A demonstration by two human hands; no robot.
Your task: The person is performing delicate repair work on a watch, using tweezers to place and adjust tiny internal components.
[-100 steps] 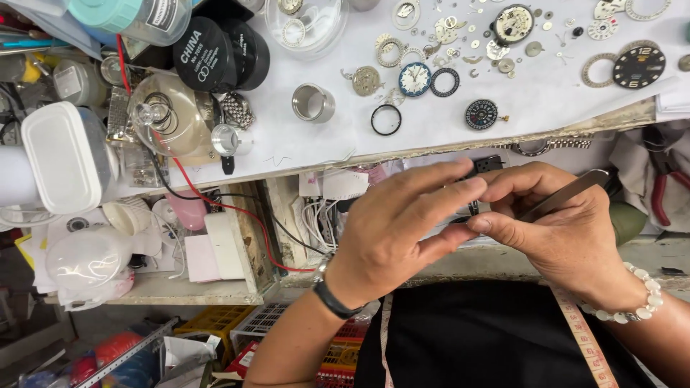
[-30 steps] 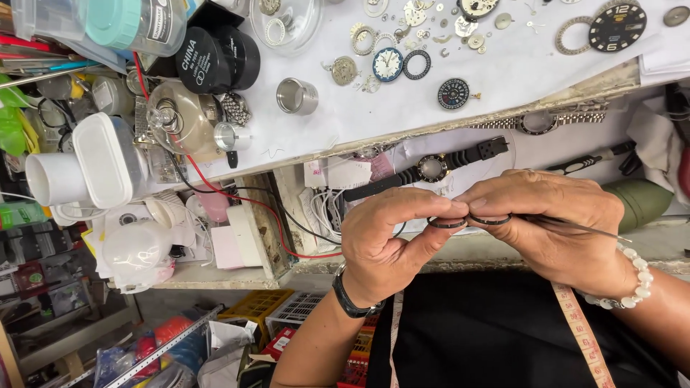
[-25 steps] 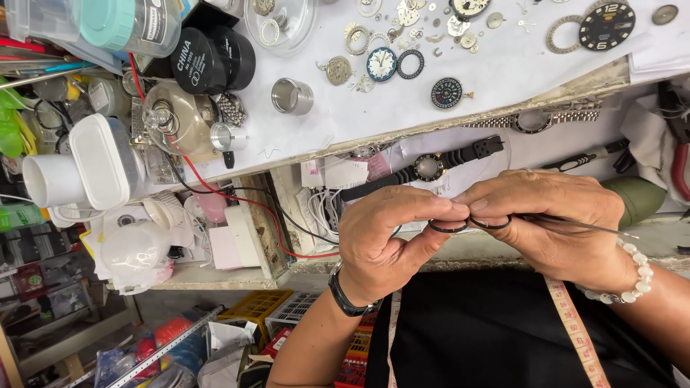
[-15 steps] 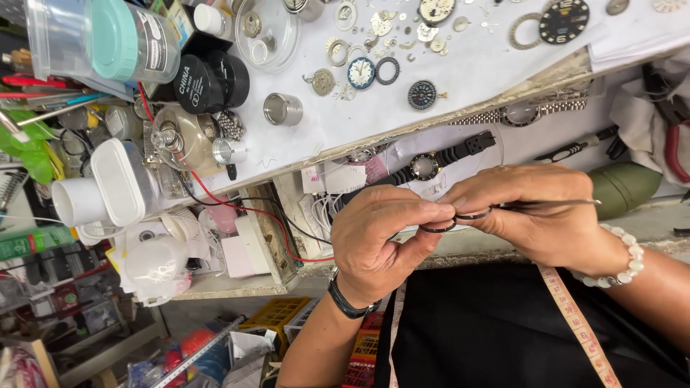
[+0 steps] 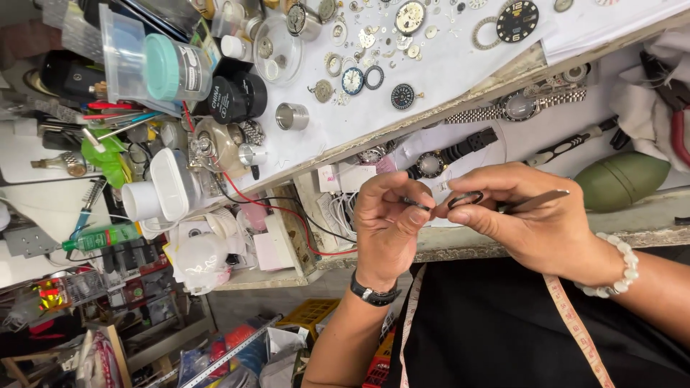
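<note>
Cluttered bench (image 5: 445,79); thin dark ring (image 5: 465,199) between fingers (image 5: 460,213).

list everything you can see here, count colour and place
small ring: one, dark, pinched between both hands
metal tool: one, grey, in the right hand
watch dials: several, black, white and blue, on the white bench top
metal cup: one, silver, on the bench top
wristwatches: two at least, steel bracelet and black strap, on the lower shelf
plastic jar: one, clear with teal lid, upper left
blower bulb: one, olive green, right of the shelf
tape measure: one, pale, over the black apron
left hand: wears a black wristband
right hand: wears a white bead bracelet
</note>
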